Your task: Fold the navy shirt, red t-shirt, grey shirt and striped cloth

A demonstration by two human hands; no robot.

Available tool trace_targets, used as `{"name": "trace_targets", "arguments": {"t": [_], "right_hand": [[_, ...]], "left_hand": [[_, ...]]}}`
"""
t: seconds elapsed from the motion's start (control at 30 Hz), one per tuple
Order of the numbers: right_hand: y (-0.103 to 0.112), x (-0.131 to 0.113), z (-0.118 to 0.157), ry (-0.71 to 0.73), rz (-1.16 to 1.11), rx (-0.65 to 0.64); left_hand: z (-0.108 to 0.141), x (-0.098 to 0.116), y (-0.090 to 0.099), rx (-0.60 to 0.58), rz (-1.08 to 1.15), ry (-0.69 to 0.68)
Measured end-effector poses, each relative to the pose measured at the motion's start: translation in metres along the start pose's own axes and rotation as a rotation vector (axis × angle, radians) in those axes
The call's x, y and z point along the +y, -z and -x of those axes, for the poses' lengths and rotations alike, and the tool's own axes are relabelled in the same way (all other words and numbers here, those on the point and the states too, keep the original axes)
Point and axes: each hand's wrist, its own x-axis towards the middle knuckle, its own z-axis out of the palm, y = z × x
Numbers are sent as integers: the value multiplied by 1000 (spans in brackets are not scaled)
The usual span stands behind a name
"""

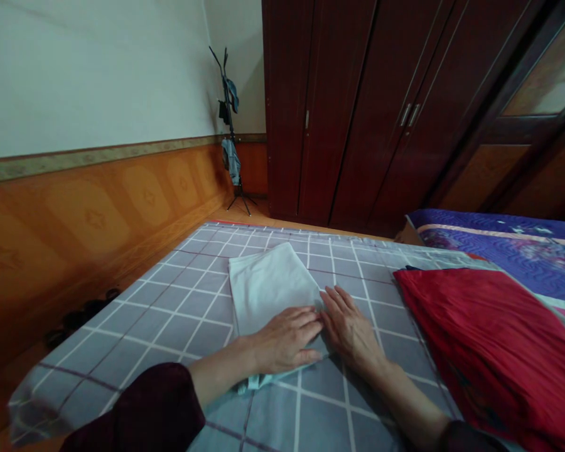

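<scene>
A pale mint garment (268, 282), folded into a flat shape, lies on the grey checked cloth (188, 320) in front of me. My left hand (287, 339) rests palm down on its near part, fingers stretched out to the right. Along the garment's right edge lies my right hand (351, 326), its fingers extended and pointing away from me. The fingertips of both hands come close together at that edge. Which kind of garment it is, I cannot tell. Neither hand grips the fabric.
A pile of red fabric (494, 339) lies at the right. Beyond it is a purple patterned bedspread (508, 251). A dark red wardrobe (348, 113) stands at the back, with a coat rack (230, 119) in the corner. Dark shoes (80, 314) sit on the floor at left.
</scene>
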Motion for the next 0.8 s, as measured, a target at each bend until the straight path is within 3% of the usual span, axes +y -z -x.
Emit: {"name": "trace_targets", "arguments": {"t": [0.1, 0.17, 0.4, 0.5, 0.67, 0.8], "right_hand": [[-13, 10, 6, -41, 117, -124], [-15, 13, 8, -63, 156, -186], [-3, 2, 2, -140, 222, -217], [-1, -3, 0, -145, 206, -187], [-3, -11, 1, -28, 182, -208], [-2, -4, 2, -146, 301, -228]], "left_hand": [[-4, 2, -20, -127, 24, -5], [3, 3, -22, -191, 47, -34], [42, 10, 4, -261, 103, -33], [49, 8, 9, -201, 108, 11], [47, 0, -1, -85, -38, 69], [48, 4, -3, -93, -68, 9]]}}
